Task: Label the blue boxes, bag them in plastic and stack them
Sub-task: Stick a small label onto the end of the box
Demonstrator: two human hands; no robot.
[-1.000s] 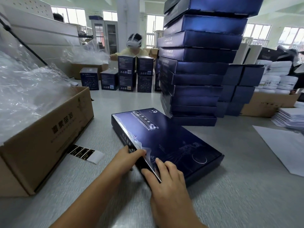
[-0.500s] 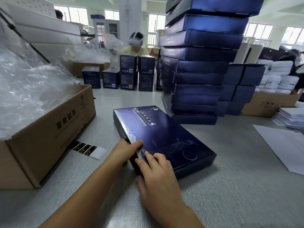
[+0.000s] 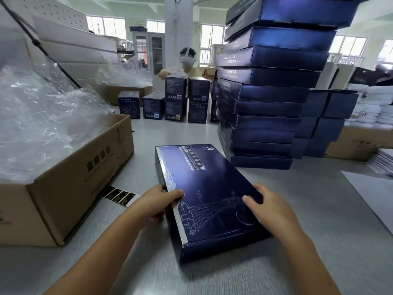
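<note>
Hands hold a flat blue box (image 3: pixel 208 199) at the near middle of the grey table (image 3: pixel 297 241), its printed lid facing up and its long axis running away to the left. The left hand (image 3: pixel 155 205) grips the box's left edge, with the thumb on the lid and the fingers (image 3: pixel 156 218) curled down the side. The right hand (image 3: pixel 270 209) clasps the right edge in the same way, thumb on top. I cannot tell whether the near end is lifted off the table.

Just behind the box on the right rises a tall stack of blue boxes (image 3: pixel 270 96). On the left stands an open cardboard carton (image 3: pixel 80 177) full of clear plastic bags (image 3: pixel 42 124). A strip of black labels (image 3: pixel 118 195) lies between the carton and the left hand. Small upright blue boxes (image 3: pixel 176 101) stand at the far side of the table, with a person (image 3: pixel 187 60) behind them.
</note>
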